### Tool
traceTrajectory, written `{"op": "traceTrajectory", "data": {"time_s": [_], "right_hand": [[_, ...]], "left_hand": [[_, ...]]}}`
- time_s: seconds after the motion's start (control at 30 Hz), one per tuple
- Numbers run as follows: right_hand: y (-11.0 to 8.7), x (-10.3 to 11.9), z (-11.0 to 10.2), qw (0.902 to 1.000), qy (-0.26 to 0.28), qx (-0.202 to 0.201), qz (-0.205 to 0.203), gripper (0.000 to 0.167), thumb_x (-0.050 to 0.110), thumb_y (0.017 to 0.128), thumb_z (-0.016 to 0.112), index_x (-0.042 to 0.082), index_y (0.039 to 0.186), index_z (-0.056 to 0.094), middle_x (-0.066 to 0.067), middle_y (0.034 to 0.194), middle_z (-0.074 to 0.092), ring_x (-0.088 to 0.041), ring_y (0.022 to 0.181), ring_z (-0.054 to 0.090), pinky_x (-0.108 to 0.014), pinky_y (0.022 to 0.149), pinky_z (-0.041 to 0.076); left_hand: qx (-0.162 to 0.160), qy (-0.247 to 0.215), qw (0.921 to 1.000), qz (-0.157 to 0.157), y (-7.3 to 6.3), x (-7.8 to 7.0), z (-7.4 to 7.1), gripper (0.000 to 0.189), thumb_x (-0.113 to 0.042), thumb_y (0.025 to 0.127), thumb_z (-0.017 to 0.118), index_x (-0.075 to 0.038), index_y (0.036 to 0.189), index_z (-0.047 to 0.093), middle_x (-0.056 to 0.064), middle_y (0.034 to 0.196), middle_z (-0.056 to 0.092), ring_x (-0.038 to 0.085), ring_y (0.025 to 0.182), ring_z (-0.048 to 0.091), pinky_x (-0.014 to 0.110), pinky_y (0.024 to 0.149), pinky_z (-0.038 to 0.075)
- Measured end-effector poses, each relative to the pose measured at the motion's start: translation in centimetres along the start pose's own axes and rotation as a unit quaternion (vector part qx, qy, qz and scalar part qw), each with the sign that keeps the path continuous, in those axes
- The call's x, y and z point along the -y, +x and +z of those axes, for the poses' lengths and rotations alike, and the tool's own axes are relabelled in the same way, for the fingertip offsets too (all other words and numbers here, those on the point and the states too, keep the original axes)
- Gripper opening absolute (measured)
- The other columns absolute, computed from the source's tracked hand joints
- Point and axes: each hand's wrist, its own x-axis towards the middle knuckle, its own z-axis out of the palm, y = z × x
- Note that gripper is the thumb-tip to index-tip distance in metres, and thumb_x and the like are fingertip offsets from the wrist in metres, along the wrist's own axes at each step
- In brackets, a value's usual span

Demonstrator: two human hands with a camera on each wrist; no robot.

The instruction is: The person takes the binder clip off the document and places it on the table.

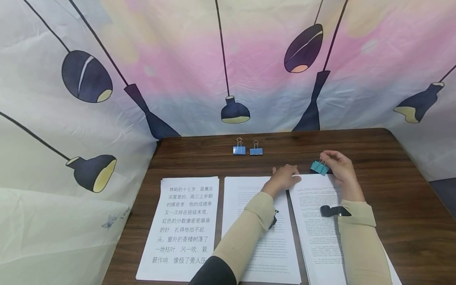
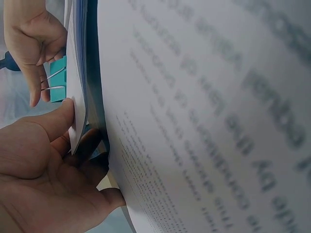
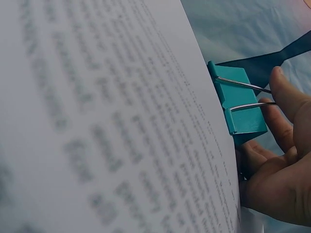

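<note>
My right hand [image 1: 342,171] pinches the wire handles of a teal binder clip [image 1: 319,168] between thumb and fingers. The clip is at the top edge of the right paper stack [image 1: 313,221], near its left corner; in the right wrist view the teal clip [image 3: 238,99] meets the sheet's edge, and I cannot tell how far it reaches over the paper. My left hand [image 1: 284,179] grips that stack's top left corner. In the left wrist view, the left hand's thumb [image 2: 60,116] lies on the sheets with fingers beneath.
The middle printed stack [image 1: 238,206] lies under my left forearm, with a large-print stack [image 1: 185,225] left of it. Two blue binder clips [image 1: 239,150] stand near the back edge of the wooden table [image 1: 199,158]. A patterned cloth [image 1: 185,79] hangs behind.
</note>
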Motion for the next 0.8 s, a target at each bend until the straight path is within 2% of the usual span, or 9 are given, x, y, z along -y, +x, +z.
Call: {"op": "traceTrajectory", "data": {"time_s": [0.17,0.4,0.63,0.8], "right_hand": [[-0.16,0.04,0.08,1.0000,-0.003,-0.009,0.004,0.014,0.042,0.098,0.075,0.033,0.106,0.067,0.022,0.092,0.068,-0.008,0.090,0.057,-0.017,0.072,0.049],[-0.27,0.21,0.27,0.9995,-0.025,-0.011,0.015,0.019,0.049,0.098,0.073,0.035,0.109,0.065,0.018,0.102,0.062,-0.011,0.100,0.053,-0.022,0.082,0.046],[-0.14,0.48,0.43,0.9991,0.032,-0.020,0.018,0.013,0.038,0.098,0.077,0.031,0.106,0.069,0.017,0.095,0.066,-0.010,0.092,0.054,-0.019,0.072,0.048],[-0.15,0.47,0.39,0.9989,0.034,-0.024,0.020,0.013,0.037,0.098,0.077,0.030,0.106,0.069,0.018,0.096,0.066,-0.010,0.093,0.054,-0.018,0.071,0.048]], "left_hand": [[0.001,-0.004,1.0000,-0.003,-0.05,-0.05,-0.06,0.021,-0.031,0.109,0.059,-0.020,0.114,0.076,-0.009,0.160,0.050,0.015,0.157,0.031,0.052,0.130,0.012],[0.002,0.001,1.0000,-0.004,-0.20,-0.14,-0.21,0.019,-0.031,0.109,0.060,-0.019,0.111,0.075,-0.009,0.160,0.050,0.015,0.156,0.032,0.052,0.130,0.013],[0.001,0.004,1.0000,-0.006,-0.30,-0.39,-0.49,0.020,-0.030,0.109,0.060,-0.019,0.112,0.076,-0.008,0.160,0.051,0.015,0.156,0.033,0.052,0.130,0.014],[0.002,0.007,0.9999,-0.007,-0.20,-0.35,-0.29,0.020,-0.031,0.109,0.060,-0.020,0.113,0.076,-0.009,0.161,0.050,0.015,0.156,0.032,0.051,0.130,0.013]]}}
